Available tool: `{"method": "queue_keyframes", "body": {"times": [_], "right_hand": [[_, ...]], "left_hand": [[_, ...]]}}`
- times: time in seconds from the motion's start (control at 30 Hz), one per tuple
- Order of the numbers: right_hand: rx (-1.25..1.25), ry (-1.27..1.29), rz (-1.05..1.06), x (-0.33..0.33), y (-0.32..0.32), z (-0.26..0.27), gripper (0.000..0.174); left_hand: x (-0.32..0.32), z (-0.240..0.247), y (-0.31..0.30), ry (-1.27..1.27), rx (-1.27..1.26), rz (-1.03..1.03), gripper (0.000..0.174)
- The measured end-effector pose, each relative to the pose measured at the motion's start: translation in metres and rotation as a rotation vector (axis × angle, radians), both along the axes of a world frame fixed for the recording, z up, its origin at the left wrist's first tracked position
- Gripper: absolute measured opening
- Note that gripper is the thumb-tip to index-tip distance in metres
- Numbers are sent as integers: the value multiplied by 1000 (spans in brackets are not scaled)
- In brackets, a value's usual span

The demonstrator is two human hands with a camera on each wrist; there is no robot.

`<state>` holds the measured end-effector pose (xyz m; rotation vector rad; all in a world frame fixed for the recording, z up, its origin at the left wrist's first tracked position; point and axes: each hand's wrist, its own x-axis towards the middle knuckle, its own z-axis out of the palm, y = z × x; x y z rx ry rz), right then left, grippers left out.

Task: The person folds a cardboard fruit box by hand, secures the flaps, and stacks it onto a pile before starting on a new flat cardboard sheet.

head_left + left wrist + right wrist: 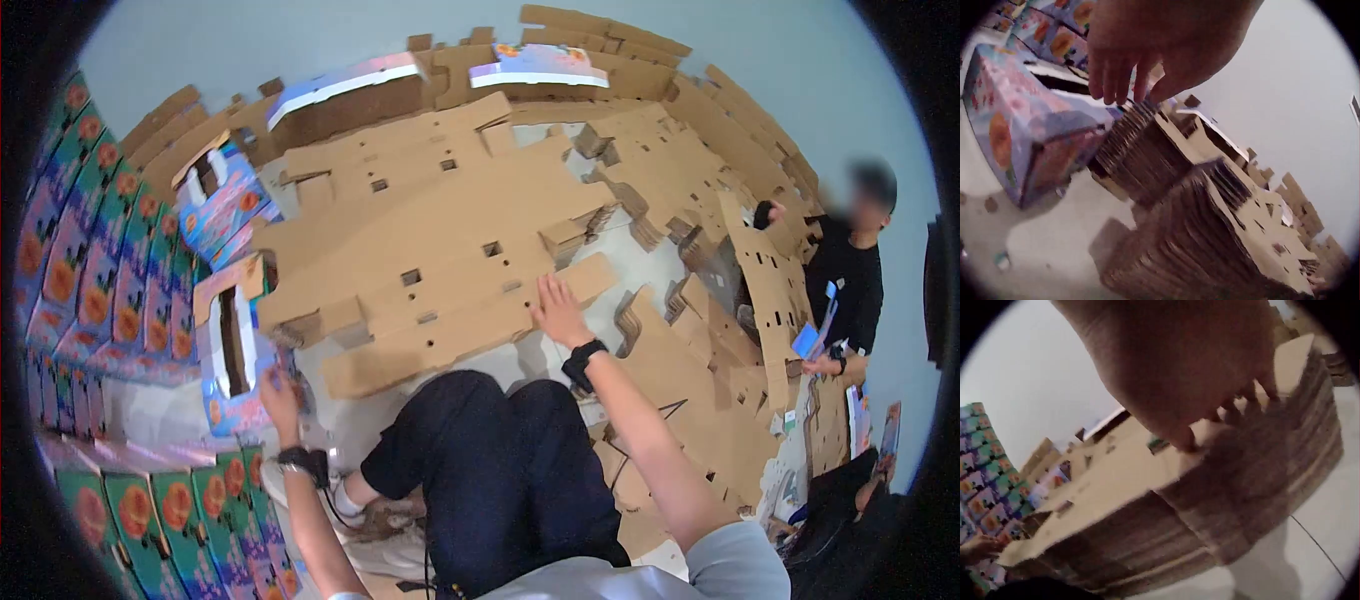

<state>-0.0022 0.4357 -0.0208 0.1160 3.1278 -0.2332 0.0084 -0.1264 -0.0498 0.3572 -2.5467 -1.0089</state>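
A large stack of flat brown cardboard blanks (420,230) with small cut-outs lies in front of the knees. My right hand (561,312) rests on its near flap, fingers spread; in the right wrist view the fingertips (1269,394) lie on the top sheet close to the thick layered edge. My left hand (281,400) is at the right side of a folded pink-and-blue printed box (212,360), which has a long opening in its top. Seen from the left wrist, the fingers (1110,87) hang down loosely over the box (1016,112) beside the stack edges.
Rows of printed boxes (100,290) are piled along the left, with more at lower left (130,515). Another printed box (225,205) stands behind the nearest one. More cardboard stacks (670,400) spread to the right. A person in black (845,280) holds a printed piece at far right.
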Motion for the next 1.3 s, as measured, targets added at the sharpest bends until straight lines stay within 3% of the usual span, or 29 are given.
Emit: {"method": "queue_keyframes", "body": {"times": [0.03, 0.13, 0.17, 0.23, 0.27, 0.33, 0.5, 0.67, 0.73, 0.8, 0.87, 0.9, 1.03, 1.2, 1.27, 1.3], "right_hand": [[-28, -89, 47, 4, -3, 19, 67], [-187, -133, 261, 33, -18, 39, 62], [-250, -87, 345, 52, -24, 41, 60], [-267, -180, 388, 94, -53, 63, 59], [-367, -202, 408, 112, -57, 48, 57], [-298, -307, 451, 147, -70, 44, 57], [-236, -139, 364, 193, -98, 41, 51], [-284, -29, 347, 199, -94, 39, 48], [-308, -12, 331, 201, -95, 39, 47], [-331, 12, 325, 200, -96, 40, 46], [-337, 23, 308, 201, -95, 40, 45], [-339, 34, 304, 202, -96, 40, 44], [-338, 84, 307, 205, -94, 36, 44], [-352, 63, 294, 211, -94, 39, 48], [-481, 11, 267, 214, -96, 49, 47], [-486, 10, 271, 213, -99, 60, 47]], "left_hand": [[-6, -10, -27, 131, -169, 61, 35], [-13, -18, -86, -252, -259, 61, 78], [-13, -23, -90, -249, -250, 62, 78], [-10, -2, -74, -545, -211, 128, 110], [-15, -10, -72, -544, -202, 117, 110], [-27, -30, -68, -645, -198, 221, 126], [-26, -4, -43, -502, -289, 320, 113], [-36, 14, -85, -304, -293, 286, 94], [-39, 60, -97, -329, -250, 261, 87], [-39, 103, -114, -318, -169, 183, 79], [-36, 136, -121, -190, 216, 60, 72], [-32, 148, -125, -148, 282, 38, 67], [-6, 191, -111, -106, 515, -2, 67], [6, 220, -86, 105, 448, -9, 69], [19, 240, -43, 263, 277, -28, 70], [26, 247, -20, 288, 45, 11, 70]]}}
